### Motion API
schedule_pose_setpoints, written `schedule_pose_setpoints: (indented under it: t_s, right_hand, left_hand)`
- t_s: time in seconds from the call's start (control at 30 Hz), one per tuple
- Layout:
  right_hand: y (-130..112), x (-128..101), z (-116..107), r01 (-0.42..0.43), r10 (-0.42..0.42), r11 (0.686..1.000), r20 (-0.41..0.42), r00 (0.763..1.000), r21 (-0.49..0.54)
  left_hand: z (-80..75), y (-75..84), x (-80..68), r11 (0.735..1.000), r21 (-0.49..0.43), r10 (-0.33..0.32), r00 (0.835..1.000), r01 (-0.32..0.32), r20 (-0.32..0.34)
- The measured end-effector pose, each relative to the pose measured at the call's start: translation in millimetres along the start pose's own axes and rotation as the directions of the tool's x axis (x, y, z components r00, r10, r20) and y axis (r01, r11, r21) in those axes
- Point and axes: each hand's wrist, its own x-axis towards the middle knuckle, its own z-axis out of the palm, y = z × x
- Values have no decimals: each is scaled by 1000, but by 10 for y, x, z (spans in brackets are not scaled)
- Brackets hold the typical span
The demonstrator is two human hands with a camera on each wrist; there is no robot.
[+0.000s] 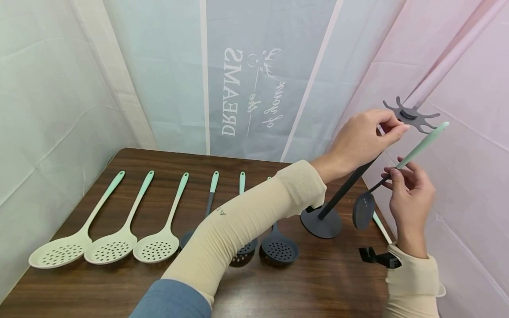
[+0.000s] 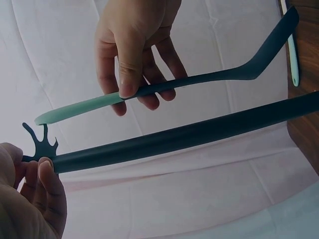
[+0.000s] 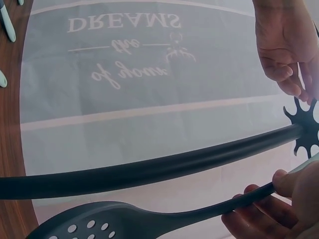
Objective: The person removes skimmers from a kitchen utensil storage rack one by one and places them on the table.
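Wooden table point(image 1: 119, 282) running wide under everything, tent-like fabric backdrop point(image 1: 238, 66) behind with mirrored lettering. At the table's right end a dark utensil stand point(image 1: 342, 192) is rising from its round base point(image 1: 321, 222), pole leaning toward the upper right, star-shaped hook crown point(image 1: 411, 115) at its top.

Step in hand, as judged: hanging a utensil on the crown. To do it well, the stand wants steadying near the top so the pole is not swaying; the mint handle end needs bringing level with one free prong, hanging hole lined up before letting go. Release only once the weight is sitting on the hook.

Left hand point(image 1: 363, 139) is reaching across, fingers curled and pinching the pole just under the crown; the left wrist view is showing the fingertips point(image 2: 47, 172) touching there. Right hand point(image 1: 411, 194) is pinching the slotted spoon point(image 1: 397, 170) at mid-handle, thumb and fingers closed round it where dark shaft meets mint grip point(image 2: 79, 108).

Spoon lying relative to the hands: dark perforated bowl point(image 1: 363, 211) hanging below and left of the right hand, near the base; mint tip pointing up right, just beside the crown but apart from it, to the right of the left hand.

Smaller items: three pale skimmers point(image 1: 107, 245) lying in a row at left, dark skimmers point(image 1: 278, 251) partly hidden behind the left sleeve point(image 1: 238, 229), a small black clip-like piece point(image 1: 377, 257) near the right wrist.
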Motion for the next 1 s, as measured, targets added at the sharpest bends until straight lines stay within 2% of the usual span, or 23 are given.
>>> schedule_pose_setpoints:
  t_s: [0.3,0.47,0.7,1.0]
  right_hand:
    - [-9,3,-38,13,-14,1000,-12,1000,-24]
    - [9,9,-55,-5,5,1000,-17,1000,-16]
    - [17,-7,-103,10,-10,1000,-37,999,-6]
    - [27,-34,-150,-1,-1,999,-53,999,-45]
  left_hand:
    - [0,0,0,1000,17,6,1000,-6,0]
    - [4,7,-2,1000,21,2,1000,-2,4]
    - [12,12,-2,1000,12,-8,1000,8,3]
    - [28,15,-12,1000,4,-14,1000,14,-13]
